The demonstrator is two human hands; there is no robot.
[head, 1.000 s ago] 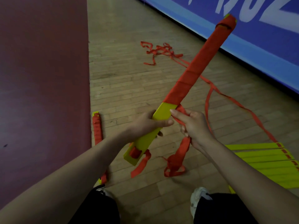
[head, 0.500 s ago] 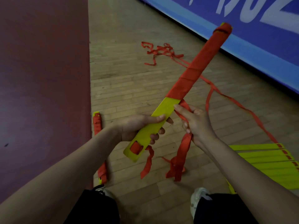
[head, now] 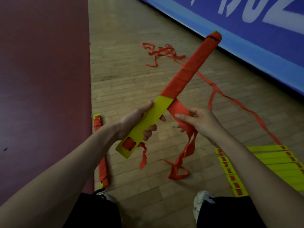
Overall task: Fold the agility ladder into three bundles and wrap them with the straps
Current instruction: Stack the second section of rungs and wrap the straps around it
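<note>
The person's left hand [head: 133, 122] grips the yellow lower part of a ladder bundle [head: 171, 91]. The thumb lies along its upper edge and the fingers curl round from below. The bundle slants up and away to the right. Its far half is wound in red strap, and its tip comes close to the lower edge of a blue banner [head: 263, 30]. The near end is bare yellow with a red patch in a slot, and a short strap tail [head: 144, 155] hangs from it.

The right hand [head: 199, 122] pinches a flat band of strap [head: 179, 109] just beside the bundle, thumb on top and fingers curled beneath. The band runs taut from the last red turn to the fingers. Below the hand it drops slack and ends in a loop on the floor.

A finished bundle [head: 102, 163] lies on the wooden floor [head: 125, 76], along the straight edge of a dark red mat [head: 42, 79] on the left. At the right, unfolded yellow rungs [head: 271, 163] lie flat side by side, near the right forearm. A long strap [head: 246, 111] runs from them past the bundle to a tangled heap [head: 162, 52] farther off. Bare boards stretch between the mat edge and the banner beyond the hands. A white shoe [head: 199, 204] shows at the bottom.
</note>
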